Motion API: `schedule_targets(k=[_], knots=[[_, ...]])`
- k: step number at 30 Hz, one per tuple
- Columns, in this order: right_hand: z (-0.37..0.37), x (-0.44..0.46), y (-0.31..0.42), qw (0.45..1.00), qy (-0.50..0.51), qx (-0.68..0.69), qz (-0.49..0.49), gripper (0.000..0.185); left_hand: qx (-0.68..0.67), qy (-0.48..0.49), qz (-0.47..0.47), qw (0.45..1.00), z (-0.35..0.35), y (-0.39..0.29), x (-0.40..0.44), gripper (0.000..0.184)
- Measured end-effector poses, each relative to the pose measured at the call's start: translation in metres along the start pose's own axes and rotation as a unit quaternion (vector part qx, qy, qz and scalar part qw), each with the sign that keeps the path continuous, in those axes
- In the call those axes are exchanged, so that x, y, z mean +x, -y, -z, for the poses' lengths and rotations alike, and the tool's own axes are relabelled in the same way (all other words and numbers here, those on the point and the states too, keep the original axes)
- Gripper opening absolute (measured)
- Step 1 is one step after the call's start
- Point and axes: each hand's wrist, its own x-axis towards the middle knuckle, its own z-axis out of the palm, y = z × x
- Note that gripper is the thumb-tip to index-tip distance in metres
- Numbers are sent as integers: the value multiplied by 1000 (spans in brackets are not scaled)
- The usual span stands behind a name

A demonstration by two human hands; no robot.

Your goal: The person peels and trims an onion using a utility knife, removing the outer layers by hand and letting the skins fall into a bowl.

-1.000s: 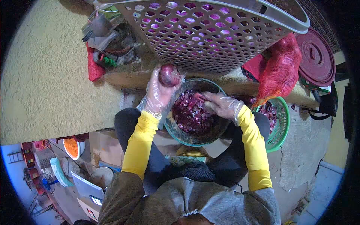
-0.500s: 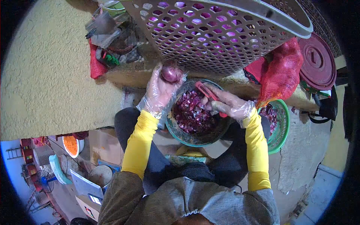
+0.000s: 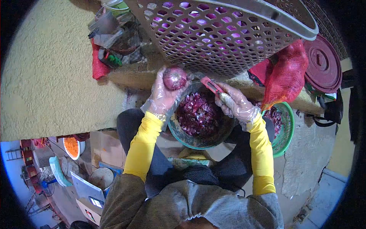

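Note:
A purple onion (image 3: 175, 78) rests in my left hand (image 3: 163, 93), whose gloved fingers curl around its side. My right hand (image 3: 237, 102), also in a clear plastic glove, grips a red-handled knife (image 3: 211, 84); its blade points up and left toward the onion without visibly touching it. Between and below both hands, a dark round basin (image 3: 183, 141) with a teal rim holds purple onion skins and pieces (image 3: 197, 113). Right of my right forearm, a green basket (image 3: 288, 131) contains more purple pieces.
A large perforated crate (image 3: 213, 38) with onions stands just beyond my hands. Red mesh bags (image 3: 286, 78) and a maroon lid (image 3: 322, 64) lie at the right. Bags and clutter (image 3: 114, 38) sit on the ledge at upper left. A white bowl with orange contents (image 3: 73, 148) is at lower left.
The red-handled knife has come up out of the basin area and turned toward the onion. My right hand has shifted slightly right. The onion has turned in my left hand.

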Motion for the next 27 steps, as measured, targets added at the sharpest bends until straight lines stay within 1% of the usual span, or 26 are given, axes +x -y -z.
schedule_targets(k=[2, 3, 5, 6, 8, 9, 10, 11, 12, 14, 15, 17, 18, 19, 21, 22, 23, 25, 27], knots=[[-2, 1, -1, 999, -20, -31, 12, 44, 47, -24, -29, 998, -7, 4, -5, 53], [-1, 2, 2, 999, -20, -31, 12, 44, 47, -24, -30, 998, -8, 4, -7, 53], [1, 3, 10, 999, 16, 49, 6, 42, 92, -7, -3, 996, -8, 4, -9, 46], [-1, 4, 9, 999, 15, 49, 7, 42, 92, -7, -3, 996, -7, 4, -7, 46], [-6, 6, 3, 999, -26, 3, 39, 38, 60, 58, 79, 993, -4, 5, -3, 41], [-4, 9, 0, 999, -27, 3, 39, 38, 60, 57, 80, 993, -9, 7, -7, 41], [-1, 13, -3, 990, -32, -88, 101, 36, 59, 59, 88, 993, -14, 10, -13, 41], [2, 17, -6, 970, -37, -178, 161, 34, 57, 60, 96, 992, -20, 12, -18, 41], [3, 20, -9, 970, -37, -178, 161, 34, 58, 63, 115, 990, -23, 13, -18, 43], [5, 24, -12, 948, -83, -244, 186, 37, 68, 67, 117, 989, -10, 16, -7, 41], [3, 24, -7, 948, -83, -244, 186, 37, 77, 72, 118, 987, -8, 18, -4, 39], [-4, 22, 6, 898, -124, -409, 102, 51, 73, 75, 103, 989, -5, 24, -2, 37], [-7, 23, 11, 883, -159, -435, 72, 65, 69, 78, 86, 991, -5, 27, -2, 35], [-8, 25, 10, 884, -159, -434, 72, 65, 69, 78, 86, 991, -5, 29, -1, 35], [-9, 28, 10, 857, -185, -460, 140, 68, 93, 82, 90, 988, -7, 32, 0, 37], [-10, 29, 13, 848, -197, -463, 169, 68, 108, 121, 79, 984, -8, 33, -2, 37], [-9, 30, 12, 847, -197, -463, 169, 68, 108, 122, 79, 983, -11, 36, -2, 37], [-6, 33, 10, 824, -175, -519, 146, 66, 98, 81, 94, 987, -22, 39, -6, 38], [-6, 34, 10, 820, -181, -521, 154, 64, 101, 85, 106, 986, -20, 39, -5, 39]])
